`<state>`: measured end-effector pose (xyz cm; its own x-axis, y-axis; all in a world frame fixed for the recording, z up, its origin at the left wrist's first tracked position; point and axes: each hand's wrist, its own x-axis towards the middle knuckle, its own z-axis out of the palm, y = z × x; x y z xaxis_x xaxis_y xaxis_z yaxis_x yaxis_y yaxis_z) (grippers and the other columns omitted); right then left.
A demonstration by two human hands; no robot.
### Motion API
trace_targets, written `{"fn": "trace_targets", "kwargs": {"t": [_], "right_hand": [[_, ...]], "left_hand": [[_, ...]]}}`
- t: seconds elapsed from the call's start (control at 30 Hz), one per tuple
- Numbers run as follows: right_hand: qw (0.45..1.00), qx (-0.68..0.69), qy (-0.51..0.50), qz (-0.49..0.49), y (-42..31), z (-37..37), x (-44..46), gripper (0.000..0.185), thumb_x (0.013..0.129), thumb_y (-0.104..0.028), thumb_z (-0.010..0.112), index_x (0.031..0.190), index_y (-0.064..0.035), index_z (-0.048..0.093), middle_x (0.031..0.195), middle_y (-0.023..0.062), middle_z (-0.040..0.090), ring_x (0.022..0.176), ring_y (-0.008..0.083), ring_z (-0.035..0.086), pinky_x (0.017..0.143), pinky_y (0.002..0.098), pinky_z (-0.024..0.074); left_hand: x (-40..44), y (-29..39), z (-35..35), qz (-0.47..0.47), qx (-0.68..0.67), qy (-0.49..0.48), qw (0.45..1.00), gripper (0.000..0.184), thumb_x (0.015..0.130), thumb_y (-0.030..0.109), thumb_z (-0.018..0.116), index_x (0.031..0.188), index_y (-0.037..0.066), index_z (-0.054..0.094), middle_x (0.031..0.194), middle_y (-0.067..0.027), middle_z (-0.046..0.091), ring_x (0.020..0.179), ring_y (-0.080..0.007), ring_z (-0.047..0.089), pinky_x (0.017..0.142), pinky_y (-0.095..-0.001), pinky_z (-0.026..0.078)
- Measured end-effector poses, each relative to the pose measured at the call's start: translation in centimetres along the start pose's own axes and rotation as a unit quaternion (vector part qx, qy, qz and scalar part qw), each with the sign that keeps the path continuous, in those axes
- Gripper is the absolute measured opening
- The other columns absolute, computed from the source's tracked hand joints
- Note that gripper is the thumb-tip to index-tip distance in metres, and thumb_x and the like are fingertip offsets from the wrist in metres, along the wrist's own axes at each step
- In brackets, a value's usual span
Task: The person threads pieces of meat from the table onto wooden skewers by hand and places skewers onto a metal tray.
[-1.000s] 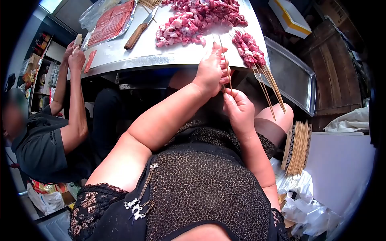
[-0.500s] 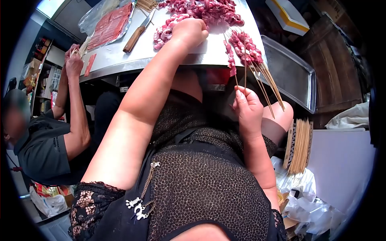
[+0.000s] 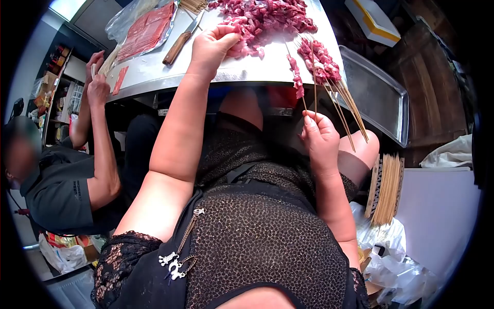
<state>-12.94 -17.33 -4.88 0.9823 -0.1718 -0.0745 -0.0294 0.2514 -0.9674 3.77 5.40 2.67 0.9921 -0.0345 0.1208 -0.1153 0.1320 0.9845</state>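
At the left edge of a pile of raw meat pieces on the white table, my left hand is closed, its fingertips pinched on a piece of meat. My right hand pinches the lower ends of two thin skewers in front of the table edge. One skewer carries a short row of meat near its upper part; the other shows as a bare stick. Just right of them, a bunch of loaded skewers lies on the table's right corner, with bare ends sticking out over the edge.
A knife lies left of my left hand, beside bagged flat red meat. At far left a person holds thin sticks. Right of the table are a metal tray, a skewer holder and a white-and-yellow box.
My left hand first went from the skewers near my right hand to the meat pile, then shifted left to the pile's edge. My right hand moved slightly right, keeping its grip on the skewers.
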Motion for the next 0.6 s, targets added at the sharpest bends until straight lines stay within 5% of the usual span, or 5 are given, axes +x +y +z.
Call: {"fn": "trace_targets", "kwargs": {"t": [0.1, 0.13, 0.23, 0.33, 0.6], "right_hand": [[1.000, -0.001, -0.001, 0.000, 0.1, -0.1, -0.1, 0.015, 0.093, -0.011, 0.056, 0.104, -0.0019, 0.060, 0.068, -0.0042, 0.053, 0.054, 0.0007, 0.042, 0.049, 0.0148, 0.0328], [1.000, -0.002, -0.001, 0.003, 0.2, -0.2, -0.1, 0.016, 0.093, -0.011, 0.056, 0.105, -0.0018, 0.060, 0.068, -0.0042, 0.053, 0.055, 0.0007, 0.042, 0.049, 0.0148, 0.0330], [1.000, -0.007, 0.003, 0.000, 0.3, -0.3, -0.1, 0.016, 0.093, -0.011, 0.055, 0.105, -0.0016, 0.060, 0.069, -0.0041, 0.053, 0.056, 0.0010, 0.043, 0.050, 0.0147, 0.0334], [1.000, -0.017, -0.003, -0.006, -0.1, -0.2, -0.1, 0.016, 0.093, -0.011, 0.055, 0.105, -0.0013, 0.060, 0.071, -0.0040, 0.054, 0.058, 0.0011, 0.044, 0.052, 0.0145, 0.0343], [1.000, -0.008, 0.000, -0.012, -0.2, 0.2, 0.1, 0.017, 0.093, -0.010, 0.056, 0.106, -0.0007, 0.060, 0.073, -0.0038, 0.055, 0.060, 0.0011, 0.046, 0.053, 0.0143, 0.0355]], "left_hand": [[0.8, -1.3, -2.1, 0.030, 0.142, -0.065, 0.987, 0.017, 0.077, 0.002, 0.062, 0.093, -0.002, 0.065, 0.081, -0.0113, 0.065, 0.067, -0.0160, 0.063, 0.064, -0.0269, 0.054], [1.1, -2.1, -2.4, 0.132, 0.429, -0.024, 0.893, 0.024, 0.072, 0.001, 0.061, 0.094, 0.004, 0.069, 0.091, -0.0125, 0.064, 0.076, -0.0222, 0.063, 0.074, -0.0321, 0.052], [0.6, -1.7, -1.2, 0.325, 0.547, 0.014, 0.772, 0.019, 0.075, 0.011, 0.062, 0.092, 0.013, 0.072, 0.098, -0.0088, 0.063, 0.089, -0.0278, 0.061, 0.081, -0.0370, 0.049], [0.8, -0.6, 0.7, 0.189, 0.598, -0.012, 0.779, 0.015, 0.079, 0.017, 0.062, 0.090, 0.015, 0.072, 0.098, -0.0075, 0.063, 0.092, -0.0268, 0.060, 0.082, -0.0369, 0.049], [5.5, -0.9, 3.4, 0.224, 0.683, -0.046, 0.693, 0.016, 0.080, 0.023, 0.063, 0.091, 0.015, 0.071, 0.097, -0.0079, 0.066, 0.094, -0.0267, 0.062, 0.080, -0.0368, 0.050]]}}
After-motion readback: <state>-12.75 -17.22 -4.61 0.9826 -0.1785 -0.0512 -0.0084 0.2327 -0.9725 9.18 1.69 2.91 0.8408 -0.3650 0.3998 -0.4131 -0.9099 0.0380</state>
